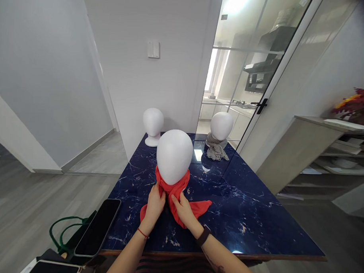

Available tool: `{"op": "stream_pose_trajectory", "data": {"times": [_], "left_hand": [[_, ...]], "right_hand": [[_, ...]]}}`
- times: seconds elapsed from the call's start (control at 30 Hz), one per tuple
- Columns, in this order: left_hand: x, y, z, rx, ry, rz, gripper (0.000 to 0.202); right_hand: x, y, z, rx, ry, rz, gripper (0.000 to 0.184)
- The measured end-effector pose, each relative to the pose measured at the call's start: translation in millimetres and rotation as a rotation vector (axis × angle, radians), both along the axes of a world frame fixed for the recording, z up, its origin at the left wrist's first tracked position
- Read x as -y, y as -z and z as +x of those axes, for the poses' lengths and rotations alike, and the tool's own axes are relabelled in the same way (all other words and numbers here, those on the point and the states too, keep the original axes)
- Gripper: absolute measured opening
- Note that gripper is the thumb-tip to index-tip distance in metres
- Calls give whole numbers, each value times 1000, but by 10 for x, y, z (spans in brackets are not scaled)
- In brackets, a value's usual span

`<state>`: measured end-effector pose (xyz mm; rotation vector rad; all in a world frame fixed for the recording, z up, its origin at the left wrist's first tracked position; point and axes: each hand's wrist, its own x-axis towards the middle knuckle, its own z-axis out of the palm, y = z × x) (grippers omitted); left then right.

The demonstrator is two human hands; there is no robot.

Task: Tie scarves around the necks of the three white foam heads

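A white mannequin head (174, 155) stands upright near the middle of the table, with a red scarf (200, 208) wrapped around its neck. My left hand (156, 201) is closed on the scarf at the left front of the neck, with the fingertips partly hidden in the cloth. On the right front, my right hand (182, 208) grips the scarf between thumb and fingers. One loose end of the scarf lies on the table to the right. Another bit of red cloth shows to the left, behind my left wrist.
A bare white mannequin head (153, 121) stands at the back left of the dark blue marbled table (250, 218). Another head (222, 126) with a grey scarf (216, 147) is at the back right. A black phone (98, 227) lies by the left edge, near a green-handled bag (63, 228).
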<state>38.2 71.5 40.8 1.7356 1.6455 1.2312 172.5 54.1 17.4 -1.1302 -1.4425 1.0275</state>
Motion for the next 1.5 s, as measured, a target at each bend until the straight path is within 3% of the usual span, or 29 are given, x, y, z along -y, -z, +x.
{"op": "stream_pose_trajectory", "data": {"times": [0.27,0.4,0.47,0.57,0.67,0.83,0.93,1.13,1.27,1.43,1.5], "left_hand": [[362,53,-88,227,3,-244,29],[368,-47,-47,756,58,-346,31],[356,-96,-34,1012,79,-443,30],[355,-135,-26,1166,115,-550,24],[376,-165,-9,1162,131,-622,23],[390,-230,23,1135,261,-682,25],[369,-218,18,964,294,-638,27],[386,-218,-29,390,365,-332,17],[392,-252,-156,384,539,-387,27],[339,-273,-291,383,477,-468,36],[329,-322,-292,386,514,-500,35]], "right_hand": [[34,-42,-23,25,-14,-97,31],[80,-113,-7,36,-84,-119,29],[97,-139,15,65,-56,-101,26],[91,-153,42,147,47,-58,24],[55,-158,16,115,27,-144,30],[64,-267,-72,-444,-175,-398,33],[139,-386,-54,-647,-301,-582,42],[200,-434,-3,-599,-339,-548,47],[134,-344,51,-604,-283,-585,42],[84,-312,222,-464,-294,-604,41],[71,-319,284,-424,-340,-616,42]]}}
